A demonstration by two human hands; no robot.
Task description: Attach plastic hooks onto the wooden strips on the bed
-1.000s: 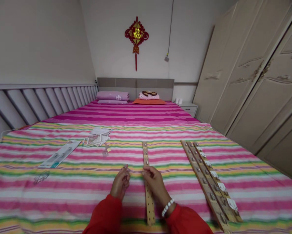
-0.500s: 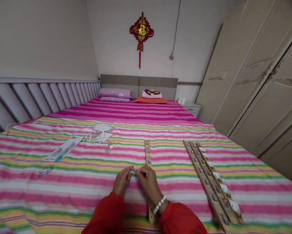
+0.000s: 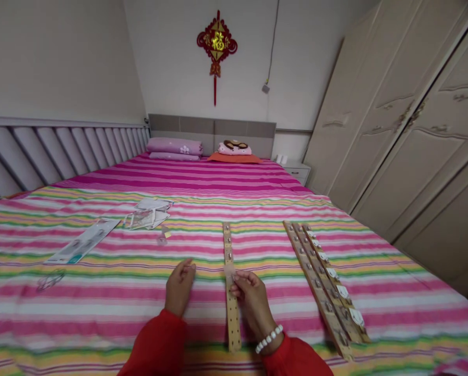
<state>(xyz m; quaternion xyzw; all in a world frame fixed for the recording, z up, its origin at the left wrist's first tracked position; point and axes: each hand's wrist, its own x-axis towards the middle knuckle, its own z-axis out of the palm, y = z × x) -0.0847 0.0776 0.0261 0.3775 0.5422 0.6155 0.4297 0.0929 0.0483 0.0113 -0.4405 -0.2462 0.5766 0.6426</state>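
Observation:
My right hand (image 3: 253, 300) pinches a small, see-through plastic piece (image 3: 229, 270) over the middle of a narrow wooden strip (image 3: 233, 326). Small metal fittings (image 3: 228, 255) sit along the strip's far part, while its near part shows bare rows of holes. To the left of the strip, my left hand (image 3: 179, 287) is held closed, thumb and finger together, apart from the right. Whatever is between its fingertips is too small to make out.
Right of my hands lie more wooden strips (image 3: 315, 282) with metal fittings, some bearing white tags (image 3: 343, 291). On the left are a long clear package (image 3: 85, 241), a tangle of thin wire-like loops (image 3: 50, 280), several flat packets (image 3: 150, 213) and a small plastic scrap (image 3: 162, 239).
My hands have moved apart from where they met. The right one has shifted right over the strip with the clear plastic piece, the left one slightly left. The view has turned a little right.

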